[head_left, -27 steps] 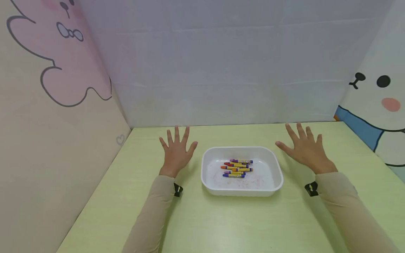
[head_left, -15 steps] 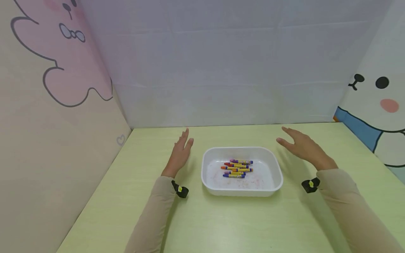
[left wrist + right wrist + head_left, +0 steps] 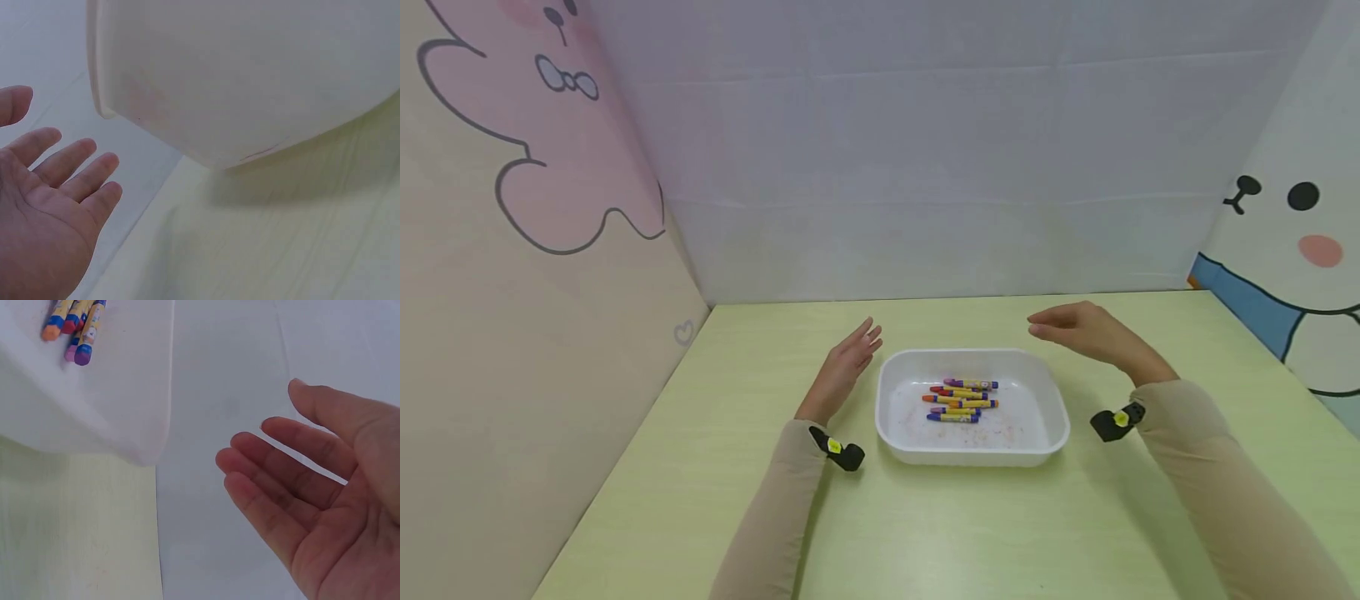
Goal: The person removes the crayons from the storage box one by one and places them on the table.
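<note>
Tray (image 3: pixel 1028 410) at lower centre looks light and stiff, so take its rim (image 3: pixel 972 452) at both ends, your left grip (image 3: pixel 844 371) and right grip (image 3: pixel 1092 335) both empty, thumbs parted.

yellow-wrapped crayons (image 3: pixel 966 395) lie clustered sideways inside a white, rounded rectangular tray (image 3: pixel 973 457).

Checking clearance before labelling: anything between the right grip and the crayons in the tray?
Only the white tray's raised wall: the crayons lie inside it, the right grip is outside. No lid, and nothing else visible in between; from above, the way looks free.
</note>
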Action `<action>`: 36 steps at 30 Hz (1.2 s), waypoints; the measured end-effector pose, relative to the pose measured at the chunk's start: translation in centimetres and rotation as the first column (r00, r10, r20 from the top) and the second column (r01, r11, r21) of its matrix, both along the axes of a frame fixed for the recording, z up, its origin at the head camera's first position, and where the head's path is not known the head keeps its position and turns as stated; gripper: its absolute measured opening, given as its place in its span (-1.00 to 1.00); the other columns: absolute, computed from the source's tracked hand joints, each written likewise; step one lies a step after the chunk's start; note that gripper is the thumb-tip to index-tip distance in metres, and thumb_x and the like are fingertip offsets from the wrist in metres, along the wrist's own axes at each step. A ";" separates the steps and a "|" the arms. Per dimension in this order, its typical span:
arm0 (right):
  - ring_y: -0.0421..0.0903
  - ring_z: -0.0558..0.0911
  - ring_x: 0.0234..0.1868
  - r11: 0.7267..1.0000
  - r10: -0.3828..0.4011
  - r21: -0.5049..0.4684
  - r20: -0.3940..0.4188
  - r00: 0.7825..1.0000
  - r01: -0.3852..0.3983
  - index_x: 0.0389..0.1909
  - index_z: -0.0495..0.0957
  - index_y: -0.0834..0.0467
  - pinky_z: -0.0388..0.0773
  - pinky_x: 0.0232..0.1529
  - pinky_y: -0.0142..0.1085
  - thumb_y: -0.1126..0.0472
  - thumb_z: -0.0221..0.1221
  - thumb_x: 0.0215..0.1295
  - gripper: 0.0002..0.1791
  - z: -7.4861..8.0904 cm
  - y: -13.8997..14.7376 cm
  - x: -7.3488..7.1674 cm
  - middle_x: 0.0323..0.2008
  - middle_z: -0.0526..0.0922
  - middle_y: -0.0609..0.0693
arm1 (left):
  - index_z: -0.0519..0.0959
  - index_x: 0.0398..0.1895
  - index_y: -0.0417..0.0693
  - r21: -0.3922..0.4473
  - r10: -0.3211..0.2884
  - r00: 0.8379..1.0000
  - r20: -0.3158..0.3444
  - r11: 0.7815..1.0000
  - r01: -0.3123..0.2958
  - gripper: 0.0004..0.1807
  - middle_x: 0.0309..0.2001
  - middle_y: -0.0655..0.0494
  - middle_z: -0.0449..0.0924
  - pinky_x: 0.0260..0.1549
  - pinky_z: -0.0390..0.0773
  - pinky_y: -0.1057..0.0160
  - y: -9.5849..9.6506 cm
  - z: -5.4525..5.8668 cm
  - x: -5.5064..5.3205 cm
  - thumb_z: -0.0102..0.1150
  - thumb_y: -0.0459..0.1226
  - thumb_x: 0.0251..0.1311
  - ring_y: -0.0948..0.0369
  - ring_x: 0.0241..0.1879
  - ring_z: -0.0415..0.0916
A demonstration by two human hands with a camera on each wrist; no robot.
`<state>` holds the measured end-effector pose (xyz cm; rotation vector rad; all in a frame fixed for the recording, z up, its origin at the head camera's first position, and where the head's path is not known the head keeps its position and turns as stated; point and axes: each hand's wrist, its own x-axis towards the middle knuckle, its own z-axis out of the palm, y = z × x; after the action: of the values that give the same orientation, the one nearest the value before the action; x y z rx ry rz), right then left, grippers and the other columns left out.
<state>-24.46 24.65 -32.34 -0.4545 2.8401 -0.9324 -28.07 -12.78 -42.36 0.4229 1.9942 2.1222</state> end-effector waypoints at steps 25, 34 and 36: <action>0.05 0.64 0.03 0.987 0.135 0.048 0.283 0.950 -0.154 0.08 0.59 0.29 0.59 0.08 -0.05 0.12 0.18 0.32 -0.59 -3.1 -4.1 -2.9 0.05 0.65 0.18 | 0.37 0.34 -0.12 0.053 -0.040 0.984 0.176 0.998 0.031 -0.55 0.32 0.00 0.42 0.33 0.32 0.16 1.8 -1.5 -0.4 -0.12 -0.38 0.41 0.15 0.37 0.28; -0.01 0.65 -0.04 0.960 0.214 0.125 0.260 0.942 -0.252 0.00 0.63 0.29 0.58 0.07 -0.04 0.22 0.19 0.29 -0.68 -3.7 -5.3 -3.5 -0.08 0.71 0.14 | 0.44 0.28 -0.17 0.072 -0.042 0.980 0.196 0.997 0.028 -0.59 0.29 -0.03 0.45 0.28 0.38 0.18 2.0 -1.6 -0.4 -0.14 -0.40 0.41 0.12 0.34 0.33; -0.05 0.65 -0.08 0.955 0.210 0.149 0.272 0.939 -0.257 -0.01 0.64 0.27 0.59 0.05 -0.07 0.23 0.20 0.28 -0.70 -3.8 -5.5 -3.6 -0.11 0.71 0.10 | 0.42 0.30 -0.17 0.071 -0.041 0.980 0.194 0.997 0.028 -0.58 0.30 -0.04 0.44 0.28 0.38 0.17 2.1 -1.7 -0.4 -0.14 -0.40 0.41 0.11 0.35 0.32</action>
<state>-28.10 19.11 -36.13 -0.5897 2.5399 -0.6284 -28.43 -10.71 -44.02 0.2462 1.7981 2.1251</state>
